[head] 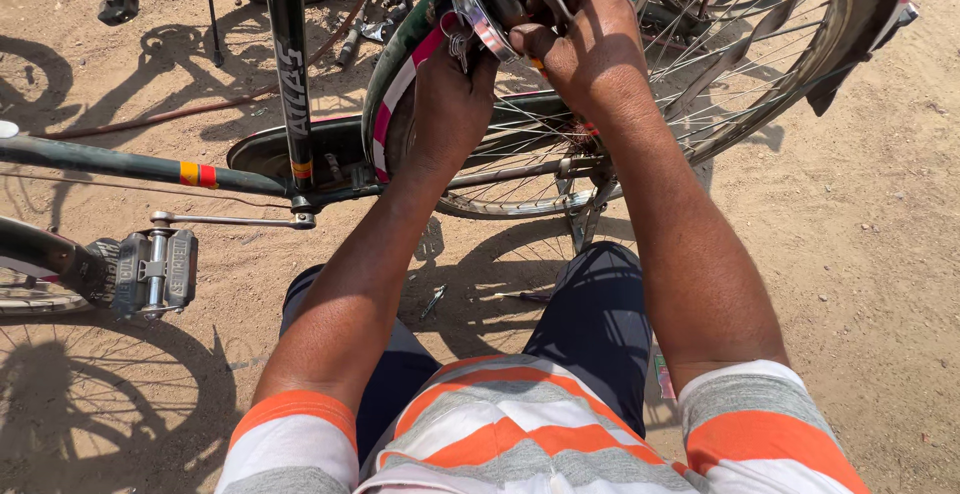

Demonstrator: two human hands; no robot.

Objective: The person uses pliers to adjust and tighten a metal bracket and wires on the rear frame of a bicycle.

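Hands are working at the bracket (480, 16) above the rear wheel (640, 84): left hand (452, 94) is gripping the mudguard (400, 74), right hand (585, 39) is closing on the bracket. Fitting looks unfinished; a tool (432, 301) is lying on the ground (860, 254).

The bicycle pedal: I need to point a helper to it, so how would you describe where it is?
Start at the dark bicycle frame tube crossing the left side. Below it, a silver crank arm runs left to the pedal. It is a blocky grey-black piece hanging above the sandy ground, well left of both hands.
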